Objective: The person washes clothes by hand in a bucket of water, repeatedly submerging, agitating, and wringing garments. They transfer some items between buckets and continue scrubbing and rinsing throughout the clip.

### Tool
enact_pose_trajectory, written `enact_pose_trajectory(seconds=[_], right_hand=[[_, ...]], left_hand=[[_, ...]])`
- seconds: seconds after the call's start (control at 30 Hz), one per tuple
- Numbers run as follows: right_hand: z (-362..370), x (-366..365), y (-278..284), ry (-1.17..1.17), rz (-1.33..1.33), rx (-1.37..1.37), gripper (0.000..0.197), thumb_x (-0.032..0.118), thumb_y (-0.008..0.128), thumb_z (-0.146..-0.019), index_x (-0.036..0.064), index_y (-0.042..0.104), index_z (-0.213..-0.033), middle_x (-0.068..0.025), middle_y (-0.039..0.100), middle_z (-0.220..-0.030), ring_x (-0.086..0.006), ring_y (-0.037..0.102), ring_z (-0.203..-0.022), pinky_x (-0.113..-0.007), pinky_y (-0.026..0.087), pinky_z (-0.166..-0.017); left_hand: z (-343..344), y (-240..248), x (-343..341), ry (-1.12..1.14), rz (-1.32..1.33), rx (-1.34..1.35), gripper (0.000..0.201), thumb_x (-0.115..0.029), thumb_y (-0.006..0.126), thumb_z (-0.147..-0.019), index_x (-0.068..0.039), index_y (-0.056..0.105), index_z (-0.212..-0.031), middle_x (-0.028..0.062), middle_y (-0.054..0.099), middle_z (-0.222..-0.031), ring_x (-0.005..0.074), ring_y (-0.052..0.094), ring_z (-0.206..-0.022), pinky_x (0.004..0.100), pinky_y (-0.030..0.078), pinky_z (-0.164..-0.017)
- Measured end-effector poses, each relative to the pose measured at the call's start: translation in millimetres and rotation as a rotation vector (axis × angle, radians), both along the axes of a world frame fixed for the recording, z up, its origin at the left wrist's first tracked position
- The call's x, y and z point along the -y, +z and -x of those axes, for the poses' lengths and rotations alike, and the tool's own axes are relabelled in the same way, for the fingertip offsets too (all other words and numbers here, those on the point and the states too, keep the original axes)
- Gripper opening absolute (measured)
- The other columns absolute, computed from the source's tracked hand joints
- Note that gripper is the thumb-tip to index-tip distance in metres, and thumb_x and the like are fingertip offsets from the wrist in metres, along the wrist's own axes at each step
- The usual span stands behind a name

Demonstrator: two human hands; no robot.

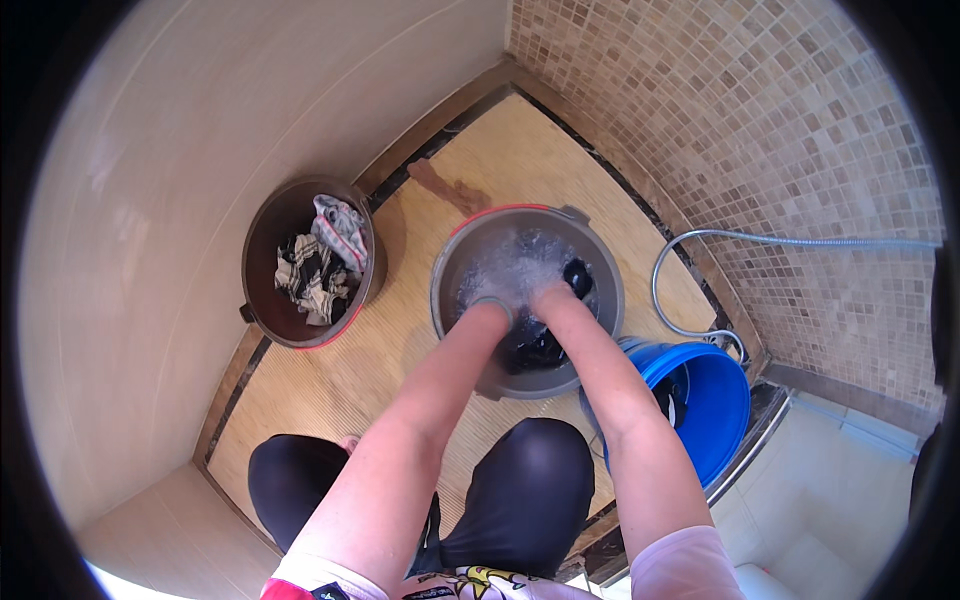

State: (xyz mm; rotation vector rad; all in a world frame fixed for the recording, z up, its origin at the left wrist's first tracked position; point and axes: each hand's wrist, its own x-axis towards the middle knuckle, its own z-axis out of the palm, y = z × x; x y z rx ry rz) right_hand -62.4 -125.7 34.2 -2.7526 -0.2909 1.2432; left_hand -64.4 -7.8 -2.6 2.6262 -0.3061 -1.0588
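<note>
Both my arms reach down into a grey bucket of churning, frothy water. My left hand is sunk in the water past a band at the wrist, and its fingers are hidden. Close beside it on the right, my right hand is also under the froth, fingers out of sight. Dark cloth lies in the water below my hands. A black, wet, rounded bulge, seemingly cloth, breaks the surface beside my right hand. Whether either hand grips the cloth cannot be seen.
At the left, a brown bucket holds crumpled black-and-white and patterned clothes. A tilted blue bucket with dark cloth inside stands by my right forearm. A metal shower hose loops along the mosaic wall. My black-clad knees flank the near floor.
</note>
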Motion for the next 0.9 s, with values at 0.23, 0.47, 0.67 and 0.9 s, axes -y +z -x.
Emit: enact_pose_trajectory(seconds=[0.23,0.47,0.67,0.9], right_hand=[[6,-10,10,-0.103,0.042,0.205,0.034,0.013,0.055,-0.079,0.0086,0.057,-0.112,-0.0168,0.054,-0.116,-0.0301,0.058,-0.1,-0.039,0.047,-0.084],[65,-4,80,-0.5,-0.115,0.543,0.031,0.011,0.059,-0.075,0.0131,0.05,-0.105,-0.0132,0.048,-0.107,-0.0354,0.057,-0.091,-0.044,0.047,-0.078],[86,12,146,-0.628,-0.238,0.883,0.027,0.003,0.058,-0.071,0.0116,0.051,-0.096,-0.0144,0.05,-0.097,-0.0369,0.054,-0.088,-0.044,0.045,-0.073],[84,13,169,-0.804,-0.292,0.965,0.026,-0.001,0.053,-0.073,0.01,0.051,-0.096,-0.0135,0.054,-0.089,-0.0308,0.054,-0.082,-0.037,0.044,-0.073]], left_hand=[[-8,-15,-8,-0.155,0.07,0.123,0.037,-0.022,0.052,-0.082,-0.011,0.055,-0.118,0.0139,0.052,-0.123,0.0288,0.053,-0.11,0.0395,0.044,-0.09],[-7,81,-10,-0.209,-0.134,0.183,0.035,-0.016,0.05,-0.084,-0.01,0.055,-0.118,0.0135,0.053,-0.122,0.0265,0.055,-0.108,0.0363,0.047,-0.085],[-1,149,-30,-0.518,-0.243,0.138,0.027,-0.013,0.052,-0.083,-0.012,0.063,-0.108,0.0118,0.061,-0.11,0.022,0.06,-0.102,0.0292,0.049,-0.08],[11,170,-57,-0.328,0.031,0.082,0.039,-0.037,0.063,-0.077,-0.01,0.064,-0.106,0.0065,0.062,-0.109,0.0232,0.06,-0.101,0.0317,0.046,-0.084]])
